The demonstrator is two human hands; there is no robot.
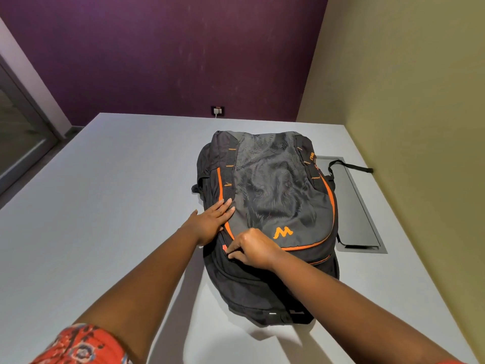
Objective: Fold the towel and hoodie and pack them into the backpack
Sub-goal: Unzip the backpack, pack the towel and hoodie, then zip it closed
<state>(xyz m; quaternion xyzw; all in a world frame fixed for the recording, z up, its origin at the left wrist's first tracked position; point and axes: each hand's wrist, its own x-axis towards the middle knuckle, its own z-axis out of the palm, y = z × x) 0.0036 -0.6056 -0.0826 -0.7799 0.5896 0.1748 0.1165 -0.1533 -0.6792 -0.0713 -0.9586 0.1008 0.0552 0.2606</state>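
**Two hands at a bulging backpack on a grey surface**

A pale grey surface [105,206] fills most of the view, set into the corner of a purple wall [170,53] and an olive wall [406,88]. At 12 o'clock, low on the purple wall, is a wall socket [217,111] with a white plug in it. At 3 o'clock from the bag, a dark rectangular hatch [359,211] is sunk into the surface, and a black strap [349,166] from the bag trails across it. A glass door [18,132] stands at 9 o'clock.

The backpack [273,195] lies flat just right of centre, black and grey with orange piping, an animal face print and an orange M logo [283,232]. It looks full and rounded. Its contents are hidden; neither towel nor hoodie can be seen.

The left hand [210,224] rests flat on the bag's 9 o'clock edge, fingers [225,206] straight and together, pressing the fabric. The right hand [253,249] sits at the bag's 7 o'clock side, fingers curled and pinching something small at the seam, probably a zip pull, too small to tell. A small red patch shows just beside those fingertips. A red patterned sleeve [81,348] shows at 7 o'clock.
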